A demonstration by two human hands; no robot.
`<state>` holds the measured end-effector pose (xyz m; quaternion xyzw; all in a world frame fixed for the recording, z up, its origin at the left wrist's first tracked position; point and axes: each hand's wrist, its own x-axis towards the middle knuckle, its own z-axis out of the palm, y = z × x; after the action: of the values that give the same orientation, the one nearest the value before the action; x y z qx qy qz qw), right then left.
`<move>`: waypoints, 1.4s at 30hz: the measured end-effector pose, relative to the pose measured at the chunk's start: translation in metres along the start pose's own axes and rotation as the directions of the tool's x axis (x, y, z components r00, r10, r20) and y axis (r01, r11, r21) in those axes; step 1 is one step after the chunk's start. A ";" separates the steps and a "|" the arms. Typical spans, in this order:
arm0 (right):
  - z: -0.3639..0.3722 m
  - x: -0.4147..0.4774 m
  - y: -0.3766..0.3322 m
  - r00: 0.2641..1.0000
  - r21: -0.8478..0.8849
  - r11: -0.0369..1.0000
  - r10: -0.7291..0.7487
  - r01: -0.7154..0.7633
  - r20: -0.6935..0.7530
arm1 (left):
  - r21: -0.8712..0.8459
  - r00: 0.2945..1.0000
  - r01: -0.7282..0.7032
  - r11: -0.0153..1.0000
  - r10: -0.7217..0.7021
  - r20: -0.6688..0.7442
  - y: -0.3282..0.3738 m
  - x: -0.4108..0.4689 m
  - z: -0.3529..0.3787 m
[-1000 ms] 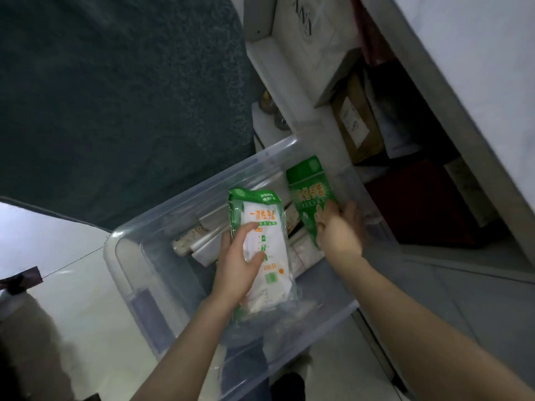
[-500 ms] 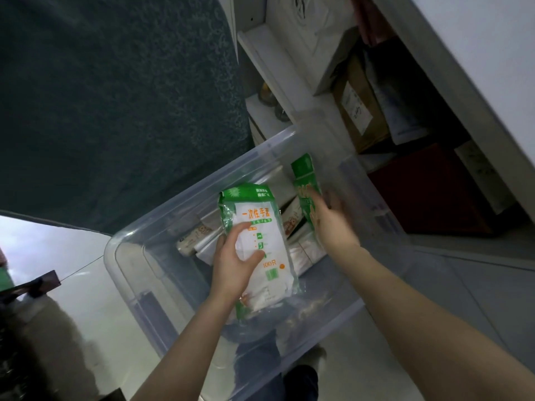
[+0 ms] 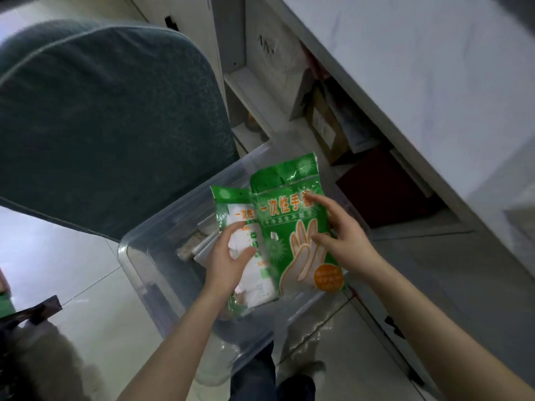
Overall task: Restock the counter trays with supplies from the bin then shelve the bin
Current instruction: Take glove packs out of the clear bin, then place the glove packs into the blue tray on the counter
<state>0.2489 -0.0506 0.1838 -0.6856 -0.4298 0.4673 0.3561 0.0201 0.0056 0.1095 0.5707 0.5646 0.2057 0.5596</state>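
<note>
Over the bin (image 3: 136, 256), the left hand (image 3: 228, 261) clasps the white packet (image 3: 246, 224) in its fingers and the right hand (image 3: 344, 241) clasps the green packet (image 3: 289, 227). Best to overlap them squarely, pinch firmly, then lift both clear.

Above bin (image 3: 136, 264), right packet (image 3: 289, 224) overlaps left packet (image 3: 231, 206).

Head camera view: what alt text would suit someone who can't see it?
Two bare hands hold glove packets over a clear plastic bin: the left hand grips a white-and-green packet, the right hand a green packet printed with a hand outline. A teal cushioned seat is at the left, stocked shelves at the right.
</note>
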 end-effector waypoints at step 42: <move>-0.348 -0.275 -0.060 0.630 0.271 0.951 0.119 0.150 -0.767 | -0.370 0.643 -0.431 0.823 0.568 0.514 0.404 -0.138 0.335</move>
<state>0.5100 -0.3123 0.4370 -0.7512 -0.1617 0.1850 0.6127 0.4394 -0.1446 0.4197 0.6759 0.1492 0.2190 0.6877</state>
